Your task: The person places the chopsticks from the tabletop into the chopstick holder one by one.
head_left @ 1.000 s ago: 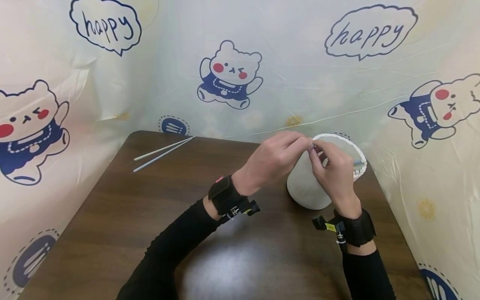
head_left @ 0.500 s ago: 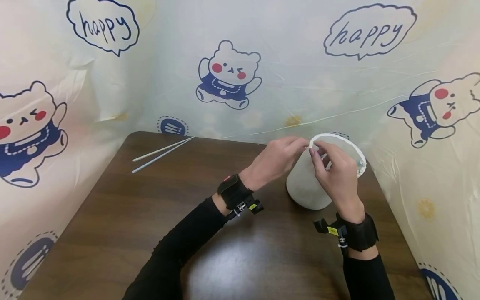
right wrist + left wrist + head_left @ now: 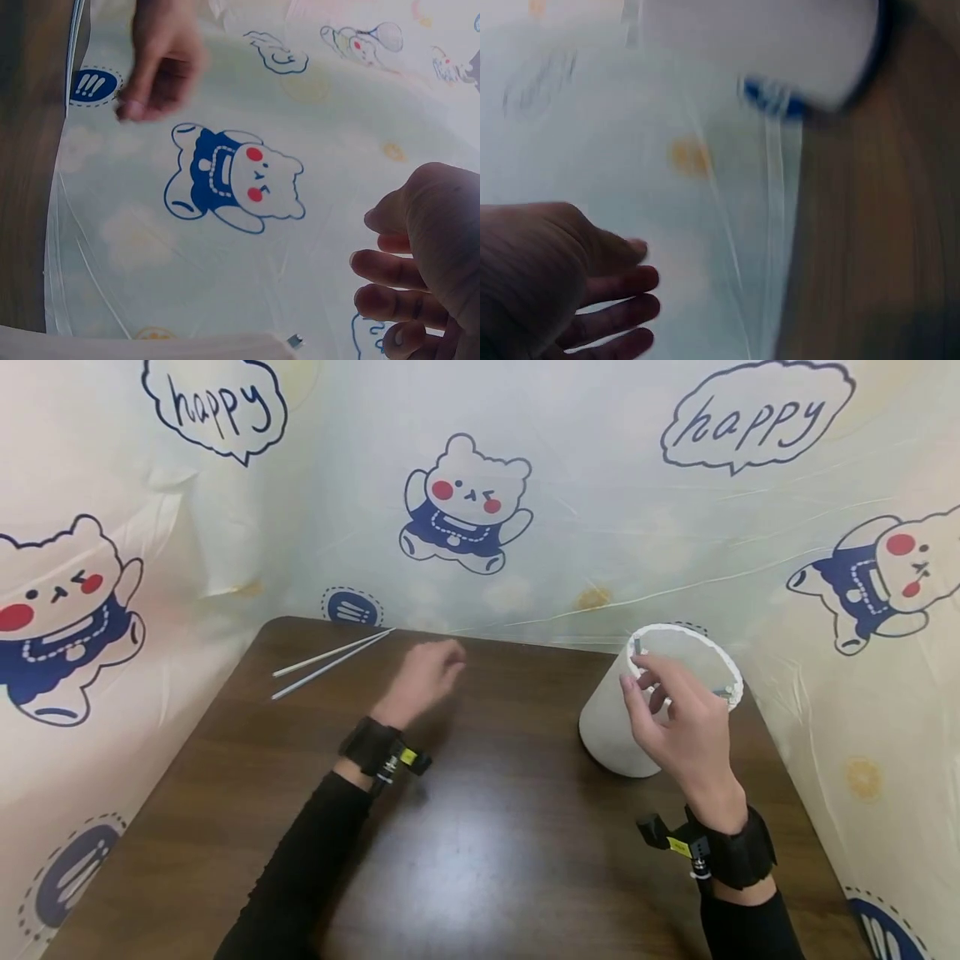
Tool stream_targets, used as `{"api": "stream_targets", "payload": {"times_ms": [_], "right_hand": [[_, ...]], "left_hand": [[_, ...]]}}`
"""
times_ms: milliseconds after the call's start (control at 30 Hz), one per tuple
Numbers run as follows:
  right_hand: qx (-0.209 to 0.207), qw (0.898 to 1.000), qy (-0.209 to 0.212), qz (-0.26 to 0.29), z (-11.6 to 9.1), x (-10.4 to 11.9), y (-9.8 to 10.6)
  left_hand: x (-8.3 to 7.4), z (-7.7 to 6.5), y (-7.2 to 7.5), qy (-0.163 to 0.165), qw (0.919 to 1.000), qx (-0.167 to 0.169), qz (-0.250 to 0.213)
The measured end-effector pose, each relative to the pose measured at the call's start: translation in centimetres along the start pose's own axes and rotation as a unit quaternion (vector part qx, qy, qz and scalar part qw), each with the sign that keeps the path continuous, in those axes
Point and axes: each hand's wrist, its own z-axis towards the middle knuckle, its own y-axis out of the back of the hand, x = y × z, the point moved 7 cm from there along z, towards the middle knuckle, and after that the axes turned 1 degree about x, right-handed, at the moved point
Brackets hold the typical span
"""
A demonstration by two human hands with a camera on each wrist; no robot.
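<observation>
My right hand (image 3: 678,718) is held over the near side of a tall white bin (image 3: 618,727), its fingers loosely bent and nothing visible between them. The bin has a white, uneven rim. A small grey-blue piece (image 3: 639,646) is at the rim's left, and another bluish piece (image 3: 726,692) at its right. Well apart from the bin, my left hand (image 3: 423,681) hovers over the table with relaxed fingers and holds nothing visible. In the left wrist view its fingers (image 3: 622,311) are spaced slightly apart. Nearest to it lie two long thin sticks, one whitish (image 3: 330,652) and one pale blue (image 3: 326,668).
The brown wooden table (image 3: 480,827) carries the bin at the back right and the sticks at the back left. Pale sheeting (image 3: 585,510) with printed bears surrounds the table on its back and sides.
My left hand has left the bin's rim and moved left toward the sticks. The right hand has stayed near the rim, its fingertips now apart. A grey-blue piece now shows at the rim's left.
</observation>
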Motion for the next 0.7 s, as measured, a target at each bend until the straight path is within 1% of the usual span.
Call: {"api": "stream_targets", "payload": {"times_ms": [67, 133, 200, 267, 300, 367, 433, 500, 633, 700], "right_hand": [[0.004, 1.000, 0.004, 0.006, -0.2, 0.3, 0.1], [0.009, 1.000, 0.006, 0.010, -0.3, 0.5, 0.0], [0.015, 1.000, 0.013, 0.012, -0.5, 0.7, -0.2], [0.016, 1.000, 0.010, 0.023, -0.8, 0.7, -0.2], [0.017, 0.999, 0.008, 0.028, -0.9, 0.6, -0.3], [0.018, 0.999, 0.002, 0.042, -1.0, 0.5, -0.3], [0.020, 0.998, -0.006, 0.054, -1.1, 0.4, -0.3], [0.021, 0.997, -0.014, 0.066, -1.1, 0.3, -0.3], [0.021, 0.996, -0.021, 0.085, -1.0, 0.5, -0.5], [0.022, 0.995, -0.022, 0.090, -0.9, 0.5, -0.7]], "left_hand": [[4.3, -1.0, 1.5, 0.057, 0.9981, -0.010, 0.018], [8.4, -2.4, 3.2, 0.126, 0.9911, -0.015, 0.039], [12.3, -4.3, 5.1, 0.189, 0.9790, -0.021, 0.074], [15.6, -6.1, 6.7, 0.246, 0.9634, -0.013, 0.105], [17.0, -7.0, 7.3, 0.269, 0.9558, -0.007, 0.117], [19.5, -8.6, 8.2, 0.298, 0.9449, 0.000, 0.136], [21.3, -10.1, 8.4, 0.316, 0.9382, 0.011, 0.140], [22.6, -11.2, 8.5, 0.319, 0.9365, 0.009, 0.146], [23.8, -12.8, 8.6, 0.315, 0.9373, -0.014, 0.148], [24.1, -13.3, 8.5, 0.325, 0.9357, -0.014, 0.136]]}}
